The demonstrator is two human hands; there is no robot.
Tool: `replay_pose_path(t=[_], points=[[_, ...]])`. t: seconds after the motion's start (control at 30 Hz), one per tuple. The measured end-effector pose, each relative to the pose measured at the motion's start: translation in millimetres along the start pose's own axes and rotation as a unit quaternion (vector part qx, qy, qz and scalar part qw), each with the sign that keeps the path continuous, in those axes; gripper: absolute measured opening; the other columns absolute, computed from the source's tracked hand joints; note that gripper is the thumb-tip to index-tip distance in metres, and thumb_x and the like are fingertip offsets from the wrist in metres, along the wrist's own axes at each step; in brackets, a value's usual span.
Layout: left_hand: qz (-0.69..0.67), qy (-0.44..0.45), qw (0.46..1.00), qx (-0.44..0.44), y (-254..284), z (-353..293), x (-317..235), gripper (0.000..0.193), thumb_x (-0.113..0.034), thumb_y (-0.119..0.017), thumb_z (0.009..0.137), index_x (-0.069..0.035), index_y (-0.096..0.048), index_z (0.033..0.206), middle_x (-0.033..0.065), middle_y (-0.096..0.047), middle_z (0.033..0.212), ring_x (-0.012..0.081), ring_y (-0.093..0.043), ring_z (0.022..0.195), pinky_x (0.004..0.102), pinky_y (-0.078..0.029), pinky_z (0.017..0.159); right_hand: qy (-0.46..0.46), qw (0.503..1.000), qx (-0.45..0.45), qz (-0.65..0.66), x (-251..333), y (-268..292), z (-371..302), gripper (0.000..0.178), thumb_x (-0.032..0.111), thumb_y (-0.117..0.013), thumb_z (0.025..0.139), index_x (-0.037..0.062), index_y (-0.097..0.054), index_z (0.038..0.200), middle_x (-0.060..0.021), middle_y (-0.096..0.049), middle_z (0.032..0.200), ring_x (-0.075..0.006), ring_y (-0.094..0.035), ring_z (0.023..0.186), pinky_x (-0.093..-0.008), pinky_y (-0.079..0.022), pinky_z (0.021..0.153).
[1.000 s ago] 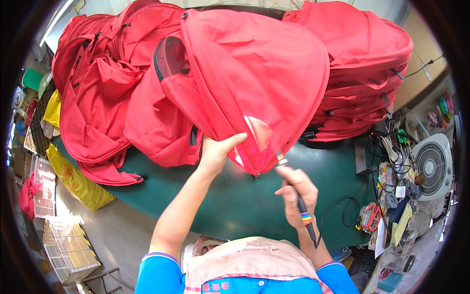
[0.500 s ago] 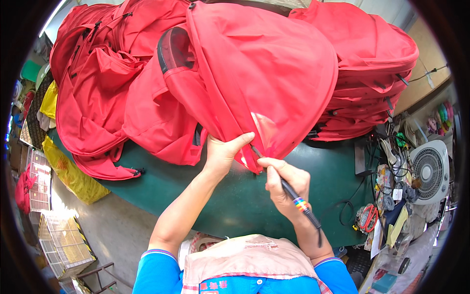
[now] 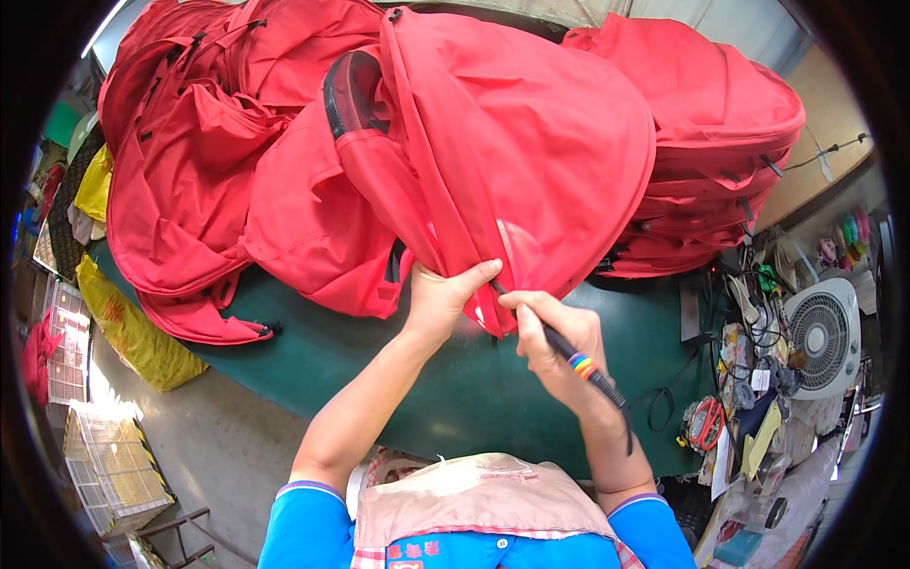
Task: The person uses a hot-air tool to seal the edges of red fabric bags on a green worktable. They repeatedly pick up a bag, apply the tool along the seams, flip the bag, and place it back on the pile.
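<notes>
- The dark green flat-topped bench (image 3: 313, 351) runs from near left to far right in front of you; a bare strip of it lies near your body, and its near edge drops to the grey floor on the left.
- Heaps of red fabric bags cover the far side: a loose pile of red bags (image 3: 190, 171) at far left, a neat stack of folded red bags (image 3: 720, 161) at far right.
- The red nylon backpack with a black mesh handle (image 3: 512, 142) sits in the middle, its lower corner hanging toward you. It looks soft, light and floppy, likely slippery on its face; the seam edge at that corner is the firmest place to hold.
- Your left hand (image 3: 441, 303) has its grip clenched on that corner, pinching the seam taut.
- Your right hand (image 3: 550, 337) is just beside it, grip grasping a slim black tool with a rainbow-striped band (image 3: 583, 365), tip at the seam.
- A white round desk fan (image 3: 820, 332) and tangled clutter crowd the right end, so open room is on the near left.
</notes>
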State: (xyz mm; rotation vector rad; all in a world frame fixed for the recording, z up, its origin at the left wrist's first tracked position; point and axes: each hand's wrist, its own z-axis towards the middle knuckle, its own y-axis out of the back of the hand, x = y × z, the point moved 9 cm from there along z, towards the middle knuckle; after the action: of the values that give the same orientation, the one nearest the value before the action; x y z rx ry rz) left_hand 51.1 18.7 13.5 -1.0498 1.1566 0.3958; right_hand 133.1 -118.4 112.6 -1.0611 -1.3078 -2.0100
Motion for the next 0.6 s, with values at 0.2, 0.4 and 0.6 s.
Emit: replay_pose_path(t=[0.2,0.4,0.6], points=[[-0.016,-0.003,1.000,0.003,18,0,-2,0.058,0.001,-0.084,0.078,-0.003,-0.059,0.131,0.0078,-0.067,0.124,0.0200,-0.065,0.116,0.0366,-0.054,0.100,-0.007,0.981,0.091,0.172,23,70,42,0.027,0.027,-0.055,0.106,0.0025,-0.066,0.109,-0.0034,-0.062,0.060,-0.0115,-0.059,0.048,-0.0253,-0.047,0.047],[0.098,0.094,0.972,0.190,27,-86,-27,0.105,-0.021,-0.099,0.062,-0.001,-0.044,0.149,0.0121,-0.055,0.143,0.0244,-0.051,0.135,0.0403,-0.039,0.115,0.324,0.943,0.019,-0.077,83,60,202,0.041,0.010,-0.078,0.087,0.0053,-0.055,0.122,-0.0122,-0.067,0.102,-0.0225,-0.069,0.094,-0.0345,-0.055,0.084],[0.314,-0.039,0.948,0.023,127,-94,-136,0.077,-0.012,-0.096,0.059,0.005,-0.064,0.127,0.0137,-0.070,0.124,0.0201,-0.068,0.108,0.0353,-0.055,0.095,0.407,0.905,-0.048,-0.115,96,50,239,0.037,-0.001,-0.077,0.083,0.0077,-0.058,0.114,-0.0096,-0.066,0.094,-0.0203,-0.060,0.082,-0.0321,-0.051,0.080]])
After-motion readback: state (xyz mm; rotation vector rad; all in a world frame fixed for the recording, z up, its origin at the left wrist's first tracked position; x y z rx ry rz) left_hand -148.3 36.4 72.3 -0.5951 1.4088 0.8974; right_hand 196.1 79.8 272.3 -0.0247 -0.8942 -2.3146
